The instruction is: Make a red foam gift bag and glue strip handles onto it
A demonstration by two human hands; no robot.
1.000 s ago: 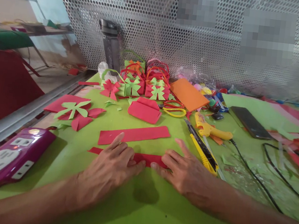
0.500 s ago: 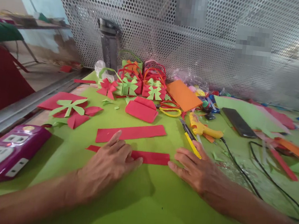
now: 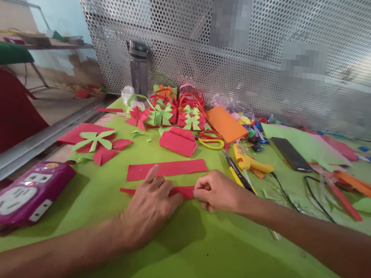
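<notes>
Head view: left hand (image 3: 149, 208) lies flat, fingers spread, pressing down on narrow red paper strip (image 3: 184, 191) near the middle of the green tabletop (image 3: 191, 264). Right hand (image 3: 216, 190) has fingers curled together, pinching the strip's right end, prob. lifting it a bit.

Risks, as I judge them: strip is thin, so an uneven pull between the 2 hands could tear or crease it crooked; if the left palm slips, the strip skews. Yellow utility knife (image 3: 239, 177) lies just right of the right hand & glue gun (image 3: 251, 163) w/ its cord (image 3: 312, 200) a bit farther; a sweep right could hit either.

Room: wider red strip (image 3: 167, 169) just beyond, nearly touching left fingers. Purple power strip (image 3: 20, 196) sits at left edge, well apart. Near side of tabletop is bare green, best space to move.
</notes>
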